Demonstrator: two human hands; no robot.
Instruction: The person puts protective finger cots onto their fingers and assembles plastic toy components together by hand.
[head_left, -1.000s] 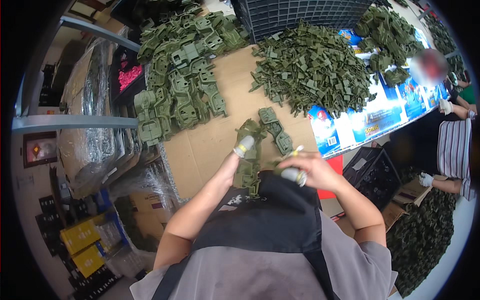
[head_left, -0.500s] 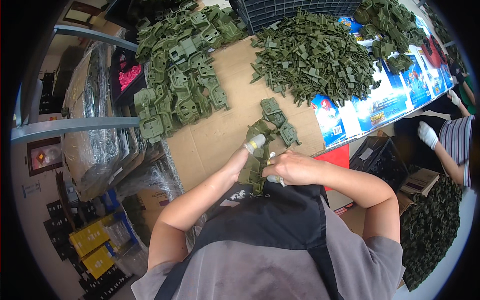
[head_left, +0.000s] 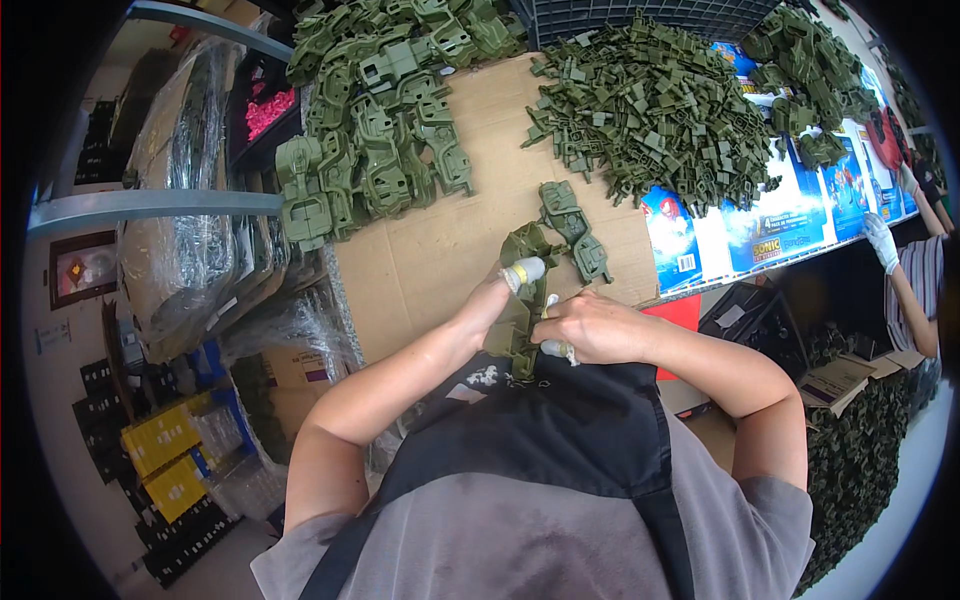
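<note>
Beyond hands (head_left: pixel 545 315), probably clips (head_left: pixel 655 110).

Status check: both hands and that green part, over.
Left hand and right hand both gripping green plastic part at table edge. Two loose green pieces just beyond. Nothing blocking.

Matt green plastic parts (head_left: pixel 655 110), rough cardboard (head_left: pixel 440 260)

The right hand (head_left: pixel 590 327) has drawn in from the table edge to meet the left hand (head_left: pixel 497 305) on the green plastic part (head_left: pixel 522 300), now held close to the body.
</note>
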